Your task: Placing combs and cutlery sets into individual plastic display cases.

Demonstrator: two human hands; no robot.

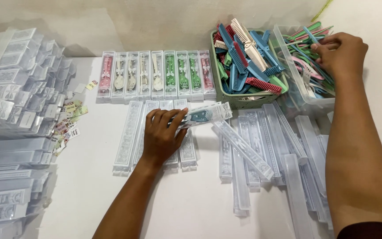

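My left hand [162, 132] rests over a row of empty clear plastic sleeves [128, 135] and grips one clear sleeve [208, 114] with a teal piece inside it. My right hand [342, 55] reaches into a clear plastic bin [298, 95] at the far right, fingers pinched among thin pink, green and blue combs [311, 66]. I cannot tell whether it grips one. A green basket [226, 95] between the hands is heaped with blue, red, green and cream combs [244, 57].
A row of filled sleeves [155, 75] in pink, cream and green lies at the back. Loose empty sleeves [266, 146] spread under my right arm. Stacks of clear sleeves [9, 115] fill the left side, with small printed labels [67, 126] beside them.
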